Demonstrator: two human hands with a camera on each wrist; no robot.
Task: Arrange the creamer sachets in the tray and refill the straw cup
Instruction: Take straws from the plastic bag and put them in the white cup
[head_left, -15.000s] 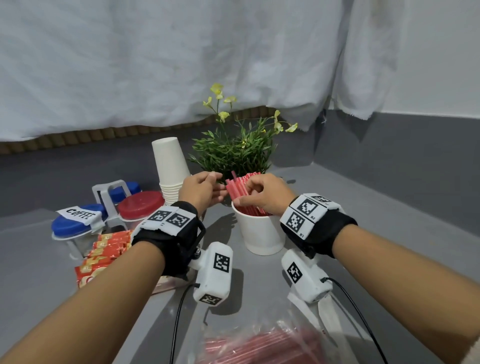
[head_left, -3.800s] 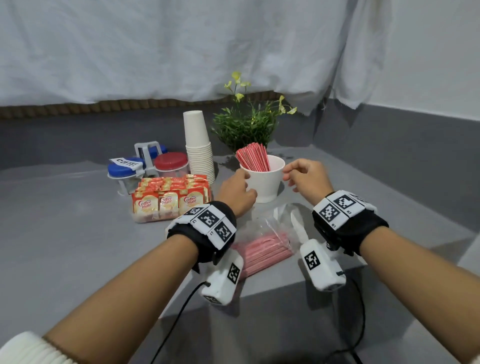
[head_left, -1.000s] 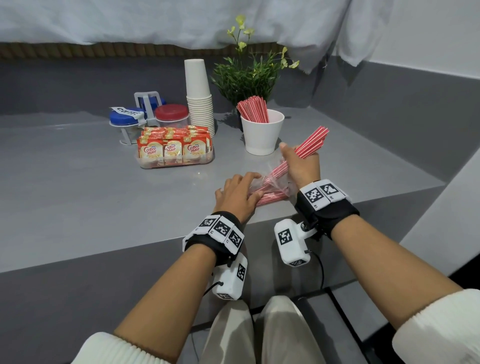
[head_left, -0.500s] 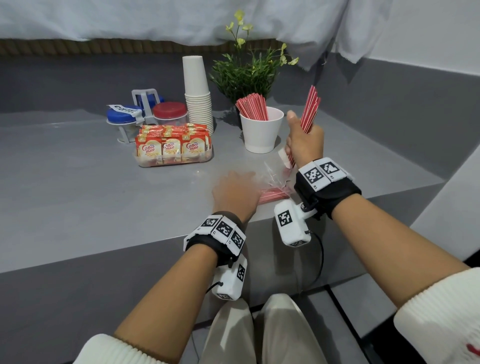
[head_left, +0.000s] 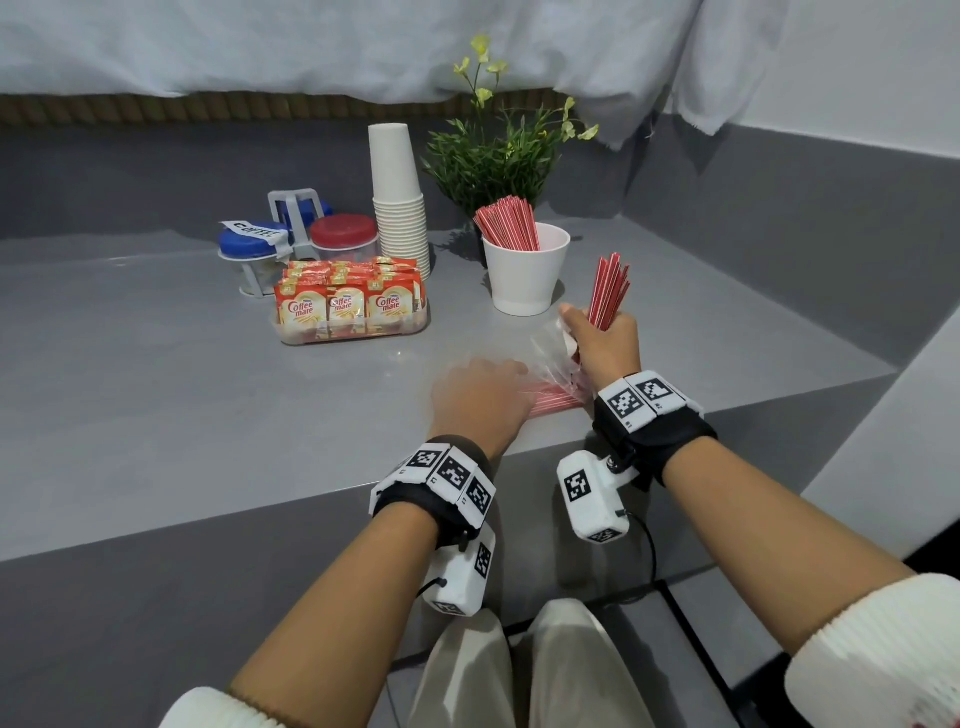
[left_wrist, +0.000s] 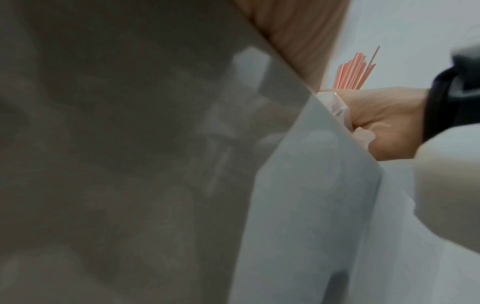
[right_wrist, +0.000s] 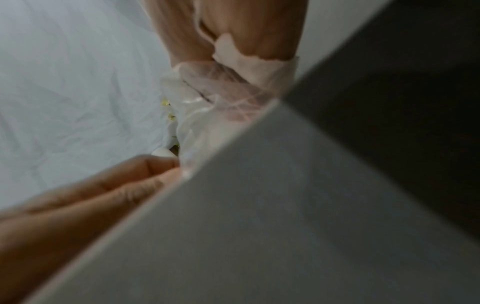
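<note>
My right hand (head_left: 602, 343) grips a bundle of red straws (head_left: 609, 291) upright, just right of the white straw cup (head_left: 525, 275), which holds more red straws (head_left: 506, 223). The same bundle (left_wrist: 353, 74) shows above the right hand (left_wrist: 387, 121) in the left wrist view. My left hand (head_left: 480, 395) lies flat on the clear plastic bag (head_left: 553, 364) with the remaining straws at the table's front edge. Its fingers (right_wrist: 124, 185) rest beside the crumpled bag (right_wrist: 207, 115) in the right wrist view. The clear tray (head_left: 353, 332) holds rows of red creamer sachets (head_left: 343, 304).
Behind the tray stand a stack of white paper cups (head_left: 397, 197), a rack with blue-lidded (head_left: 249, 241) and red-lidded (head_left: 343, 234) jars, and a green plant (head_left: 498, 156). A raised grey ledge (head_left: 779, 218) borders the table on the right. The table's front edge (head_left: 260, 514) is close to me.
My right hand drew the straw bundle out of the bag, tipped it upright, then lowered it a little toward the table. The left hand stayed pressed on the bag.
</note>
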